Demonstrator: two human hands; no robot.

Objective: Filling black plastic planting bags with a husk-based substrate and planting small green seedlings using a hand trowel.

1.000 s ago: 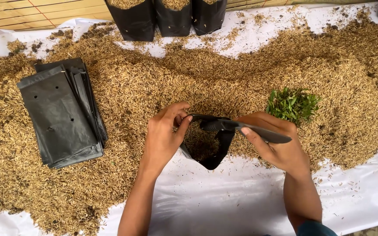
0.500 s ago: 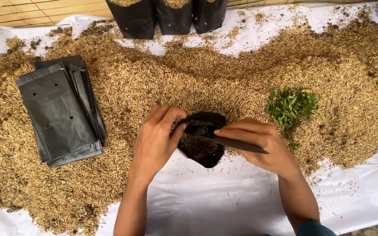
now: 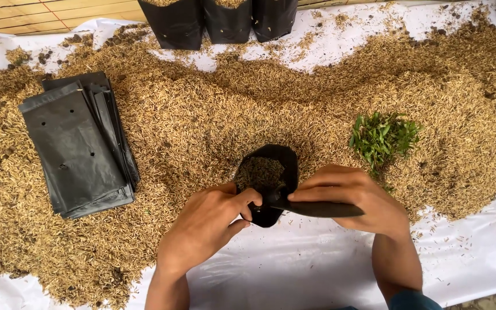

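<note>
nearest the camera, a white plastic sheet [image 3: 294, 270] is spread under the work, with bare sheet showing between the forearms. just above it, a small black planting bag [image 3: 268, 172] is held open at the edge of the husk pile, its mouth turned toward the heap, and pale husk is seen inside it. the left hand [image 3: 208, 224] is closed on the bag's near rim, thumb and fingers pinching the plastic. the right hand [image 3: 354, 198] is closed on the rim's other side, where the black plastic is drawn out flat into a dark strip under the fingers. the two hands are set close together with the bag between them.

beyond the hands, a wide heap of golden rice husk [image 3: 202, 115] is spread across the sheet. a small bunch of green seedlings [image 3: 383, 138] is laid on the husk, just beyond the right hand. to the left, well apart from the hands, a stack of flat, empty black bags [image 3: 78, 149] with punched holes is laid on the husk. at the far edge, three upright black bags [image 3: 219, 20] are stood side by side, filled with husk at the top.
</note>
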